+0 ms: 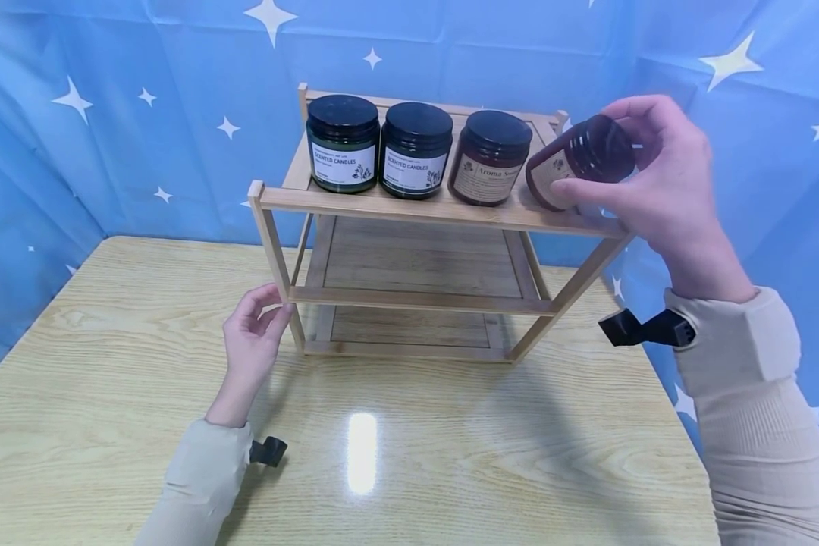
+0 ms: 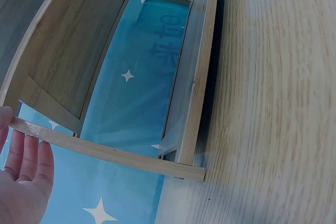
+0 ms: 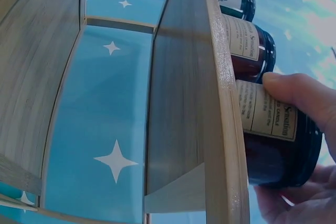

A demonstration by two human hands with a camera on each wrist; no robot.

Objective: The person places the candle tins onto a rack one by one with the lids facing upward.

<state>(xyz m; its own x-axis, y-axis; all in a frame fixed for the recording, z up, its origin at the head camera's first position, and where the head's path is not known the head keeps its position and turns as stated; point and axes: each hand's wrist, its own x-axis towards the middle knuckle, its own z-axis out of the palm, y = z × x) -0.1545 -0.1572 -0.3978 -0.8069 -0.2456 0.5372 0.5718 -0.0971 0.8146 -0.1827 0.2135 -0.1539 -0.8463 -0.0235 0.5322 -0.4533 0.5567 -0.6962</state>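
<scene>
My right hand [image 1: 662, 174] grips a dark red candle jar [image 1: 553, 171] with a black lid and a beige label. The jar leans to the right, its base at the right end of the top shelf of a wooden rack [image 1: 409, 206]. Left of it stands a matching red jar [image 1: 489, 159], upright. In the right wrist view the thumb presses the label of the held jar [image 3: 270, 135]. My left hand [image 1: 255, 326] pinches the rack's front left leg [image 1: 273, 243] between thumb and fingers, near the middle shelf. The leg [image 2: 105, 151] also shows in the left wrist view.
Two green candle jars [image 1: 343, 144] with white labels and black lids stand upright at the left of the top shelf. Below are two lower shelves [image 1: 416, 258]. The rack stands on a wood-grain table [image 1: 409, 455], before a blue curtain [image 1: 177, 114] with white stars.
</scene>
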